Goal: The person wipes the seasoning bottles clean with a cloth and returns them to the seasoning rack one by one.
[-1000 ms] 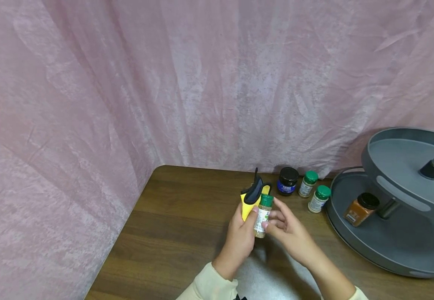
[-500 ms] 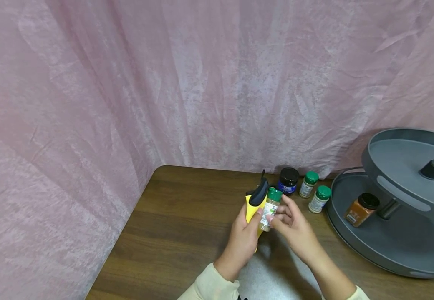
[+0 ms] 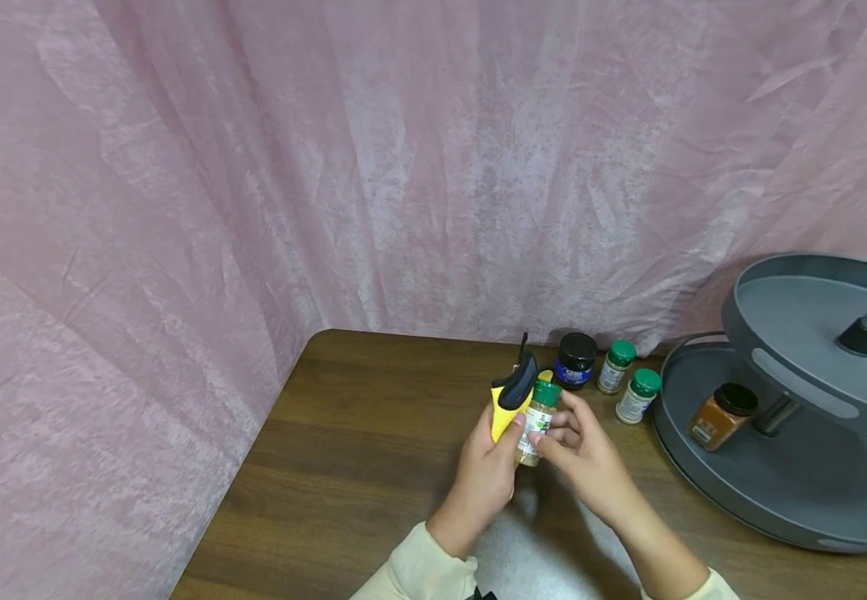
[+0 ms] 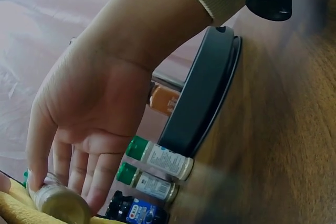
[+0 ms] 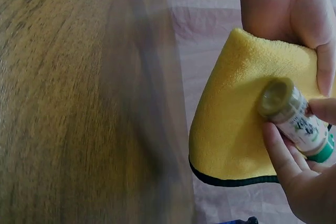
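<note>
My left hand grips a folded yellow cloth with dark edging, held above the table. Against the cloth's right side stands a small spice jar with a green cap and a white label, its cap tipped slightly to the right. My right hand holds this jar between thumb and fingers. In the right wrist view the jar lies across the fuzzy cloth, its glass base showing. From the left wrist, my right hand's palm and the jar's base show, with yellow cloth below.
Behind my right hand stand a dark jar with a blue label and two green-capped spice jars, one farther back and one nearer. A grey two-tier round tray is at right, an orange-brown jar on its lower tier.
Both hands, with the cloth and the jar, have shifted slightly to the right since a second ago. The jar tilted more half a second ago and has since come a little more upright.
</note>
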The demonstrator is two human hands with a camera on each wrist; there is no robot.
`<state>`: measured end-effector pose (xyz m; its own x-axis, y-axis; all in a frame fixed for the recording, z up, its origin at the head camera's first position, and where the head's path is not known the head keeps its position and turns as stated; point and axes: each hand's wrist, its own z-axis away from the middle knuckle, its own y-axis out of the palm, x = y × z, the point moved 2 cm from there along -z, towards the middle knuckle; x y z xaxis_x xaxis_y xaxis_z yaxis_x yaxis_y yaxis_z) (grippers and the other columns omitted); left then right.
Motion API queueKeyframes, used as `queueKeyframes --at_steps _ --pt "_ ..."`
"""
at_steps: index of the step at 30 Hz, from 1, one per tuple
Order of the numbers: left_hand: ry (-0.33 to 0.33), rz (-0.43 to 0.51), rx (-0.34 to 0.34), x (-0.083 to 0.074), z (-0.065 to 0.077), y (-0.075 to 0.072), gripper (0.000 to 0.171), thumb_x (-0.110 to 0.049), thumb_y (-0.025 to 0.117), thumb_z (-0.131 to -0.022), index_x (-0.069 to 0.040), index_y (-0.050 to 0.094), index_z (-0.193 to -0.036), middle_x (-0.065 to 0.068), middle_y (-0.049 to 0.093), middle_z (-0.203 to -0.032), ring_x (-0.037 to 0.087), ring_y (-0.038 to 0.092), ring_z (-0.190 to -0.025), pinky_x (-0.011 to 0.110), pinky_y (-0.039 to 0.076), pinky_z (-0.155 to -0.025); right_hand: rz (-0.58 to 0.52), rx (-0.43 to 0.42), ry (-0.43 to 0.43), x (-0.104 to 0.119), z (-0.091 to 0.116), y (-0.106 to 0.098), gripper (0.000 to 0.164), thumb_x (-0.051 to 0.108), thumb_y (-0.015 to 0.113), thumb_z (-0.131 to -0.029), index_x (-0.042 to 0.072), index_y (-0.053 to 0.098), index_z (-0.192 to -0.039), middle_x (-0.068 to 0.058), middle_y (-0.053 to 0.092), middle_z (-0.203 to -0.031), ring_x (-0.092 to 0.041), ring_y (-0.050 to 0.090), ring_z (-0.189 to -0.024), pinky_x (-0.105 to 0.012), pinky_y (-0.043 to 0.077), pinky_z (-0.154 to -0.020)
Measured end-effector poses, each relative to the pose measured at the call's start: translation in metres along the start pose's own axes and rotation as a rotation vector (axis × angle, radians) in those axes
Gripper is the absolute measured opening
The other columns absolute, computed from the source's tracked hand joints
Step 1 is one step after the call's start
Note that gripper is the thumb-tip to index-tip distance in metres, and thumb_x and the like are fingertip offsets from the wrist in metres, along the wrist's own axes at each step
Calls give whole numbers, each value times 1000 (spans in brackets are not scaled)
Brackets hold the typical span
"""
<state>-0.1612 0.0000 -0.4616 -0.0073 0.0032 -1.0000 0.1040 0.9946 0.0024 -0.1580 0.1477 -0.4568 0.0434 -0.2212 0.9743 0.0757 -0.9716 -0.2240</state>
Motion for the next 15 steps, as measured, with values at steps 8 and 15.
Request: queueKeyframes --at_steps 8,15 --pt "-8 -60 -13 1 3 3 35 -33 55 -103 -18 58 -135 7 70 -115 14 63 -99 31 50 -90 -12 -53 17 1 0 -4 77 20 69 -97 6 24 -157 -17 54 -123 -6 64 -103 -19 54 -86" --pt "-10 -26 -51 1 1 0 33 -31 55 -104 -18 57 -134 6 69 -111 13 60 -96 32 49 -89 57 26 16 0 2 1 76 21 67 -98 6 24 -159 -21 55 -130 -26 64 -115 -22 53 -89"
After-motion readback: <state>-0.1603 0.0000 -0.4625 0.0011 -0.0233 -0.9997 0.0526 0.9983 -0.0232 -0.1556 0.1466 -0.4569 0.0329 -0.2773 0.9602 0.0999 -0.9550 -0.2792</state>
